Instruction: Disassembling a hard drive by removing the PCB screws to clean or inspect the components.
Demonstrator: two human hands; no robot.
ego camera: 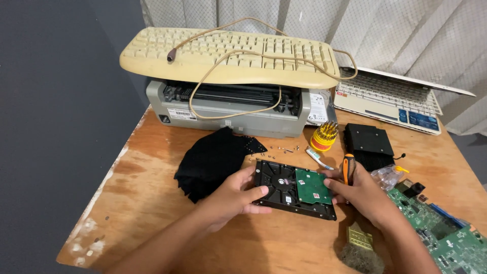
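Two hands frame the hard drive (295, 190), lying board-side up on the counter (152, 203). Your left hand (231, 197) clasps its left edge; your right hand (361, 192) grasps an orange-handled screwdriver (348, 169) at its right edge. Several loose screws (282, 149) lie near the black cloth (215, 160), but the green circuit board (312, 185) seems yet to be lifted off.

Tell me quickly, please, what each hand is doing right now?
Left hand: closed on the left edge of the hard drive, steadying it.
Right hand: closed on a screwdriver, its fingertips also resting on the drive.
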